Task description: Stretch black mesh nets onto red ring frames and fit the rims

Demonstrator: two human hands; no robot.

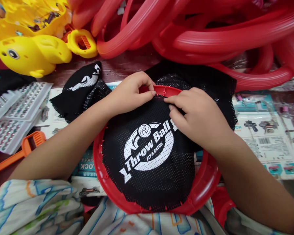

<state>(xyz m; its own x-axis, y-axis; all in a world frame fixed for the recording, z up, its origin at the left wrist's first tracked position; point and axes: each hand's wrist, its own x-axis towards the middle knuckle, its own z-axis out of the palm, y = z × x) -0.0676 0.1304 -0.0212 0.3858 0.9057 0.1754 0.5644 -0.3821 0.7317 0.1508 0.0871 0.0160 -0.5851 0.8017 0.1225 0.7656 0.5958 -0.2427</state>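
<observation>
A round black mesh cloth (147, 179) printed "Throw Ball" in white lies over a red plastic ring (210, 176) at my lap. Small pegs of the ring show along the cloth's left and lower edges. At the far rim, my left hand (133, 89) is closed, thumb and forefinger pinching the cloth's edge. Just to its right, my right hand (198, 114) has its thumb and bent fingers closed on the same edge. On the right side the cloth sits inward of the rim, leaving red plastic bare. My fingers hide part of the far edge.
Red rings (225, 39) are heaped at the back. Other black mesh cloths (80, 86) lie beyond my hands. Yellow fish-shaped pieces (31, 54) stand back left, above clear trays (26, 101) of small round parts and an orange handle (26, 147). Printed card sheets (267, 140) cover the table.
</observation>
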